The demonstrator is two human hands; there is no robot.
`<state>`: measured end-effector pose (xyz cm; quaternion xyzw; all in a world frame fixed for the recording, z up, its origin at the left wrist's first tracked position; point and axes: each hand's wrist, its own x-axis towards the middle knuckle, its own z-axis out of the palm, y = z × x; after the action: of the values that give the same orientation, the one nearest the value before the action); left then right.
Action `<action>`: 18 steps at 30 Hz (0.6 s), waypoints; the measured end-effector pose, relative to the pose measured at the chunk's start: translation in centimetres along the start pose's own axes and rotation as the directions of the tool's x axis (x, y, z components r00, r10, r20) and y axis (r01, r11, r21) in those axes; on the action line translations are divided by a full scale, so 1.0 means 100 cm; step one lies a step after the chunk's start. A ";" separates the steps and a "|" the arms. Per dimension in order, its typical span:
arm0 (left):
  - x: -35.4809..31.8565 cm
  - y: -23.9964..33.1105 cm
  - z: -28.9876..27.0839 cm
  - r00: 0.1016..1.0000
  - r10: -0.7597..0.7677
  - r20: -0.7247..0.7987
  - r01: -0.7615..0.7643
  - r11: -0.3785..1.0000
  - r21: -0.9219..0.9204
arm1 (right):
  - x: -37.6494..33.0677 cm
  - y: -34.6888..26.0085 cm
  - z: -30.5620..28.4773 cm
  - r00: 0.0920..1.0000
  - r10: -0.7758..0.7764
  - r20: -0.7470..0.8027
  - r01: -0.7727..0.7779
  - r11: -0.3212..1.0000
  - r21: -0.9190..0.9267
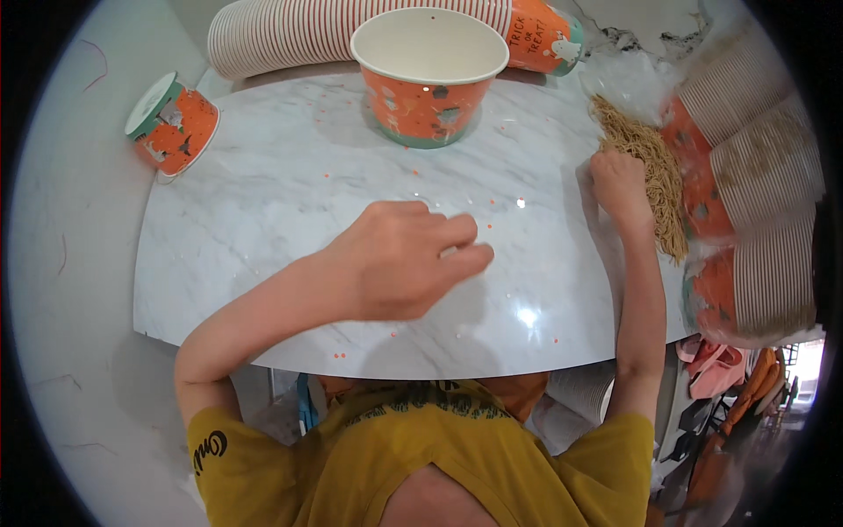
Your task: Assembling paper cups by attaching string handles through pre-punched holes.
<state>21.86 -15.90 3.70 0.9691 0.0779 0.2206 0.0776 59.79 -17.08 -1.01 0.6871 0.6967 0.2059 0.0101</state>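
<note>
While right hand [619,183] grips stringy tan noodles [654,180] | left hand [404,259] loosely curled, empty, over glossy marble table [263,220]

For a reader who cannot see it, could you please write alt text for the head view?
A person's right hand reaches into a pile of tan shredded filler on a white marble table, while the left hand hovers mid-table. An upright orange paper bucket stands behind.

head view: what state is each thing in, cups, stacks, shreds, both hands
big cup: upright, open top, looks empty
small cup: on its side, at the table's left edge
top stack: lying flat behind the big cup
right stacks: lying on their sides
paper shreds: loose pile spilling from a clear bag
left hand: fingers curled, over table
right hand: on the shreds
</note>
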 end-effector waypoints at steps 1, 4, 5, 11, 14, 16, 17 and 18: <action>0.002 -0.005 0.002 1.000 -0.001 -0.003 0.001 1.000 0.004 | 0.001 0.002 -0.001 1.000 -0.003 -0.004 0.003 1.000 -0.001; 0.004 -0.019 0.012 0.989 -0.125 -0.084 0.120 0.990 -0.069 | 0.004 0.007 -0.017 0.991 0.073 0.115 -0.078 0.996 0.044; 0.007 -0.024 0.016 0.989 -0.120 -0.087 0.115 0.991 -0.067 | 0.009 0.005 -0.024 0.983 0.031 0.184 -0.095 0.933 0.348; 0.040 -0.040 0.020 0.812 -0.557 0.175 0.518 0.549 -0.656 | 0.020 -0.052 -0.044 0.892 -0.088 0.442 -0.432 0.116 0.894; 0.061 -0.043 0.028 0.678 -0.629 0.380 0.634 0.241 -0.735 | 0.020 -0.063 -0.043 0.866 0.020 0.499 -0.496 -0.088 0.864; 0.067 -0.047 0.042 0.614 -0.634 0.471 0.588 -0.031 -0.808 | 0.017 -0.073 -0.043 0.872 0.095 0.480 -0.455 -0.206 0.866; 0.068 -0.048 0.049 0.615 -0.635 0.468 0.586 -0.030 -0.810 | 0.017 -0.080 -0.044 0.873 0.094 0.478 -0.453 -0.204 0.868; 0.070 -0.047 0.053 0.633 -0.646 0.427 0.550 -0.014 -0.835 | 0.016 -0.086 -0.044 0.888 0.098 0.450 -0.416 -0.248 0.875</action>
<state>29.86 -10.64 1.06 0.5925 0.3453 0.2068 0.6978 50.16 -16.51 0.84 0.5924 0.4307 -0.4754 -0.4875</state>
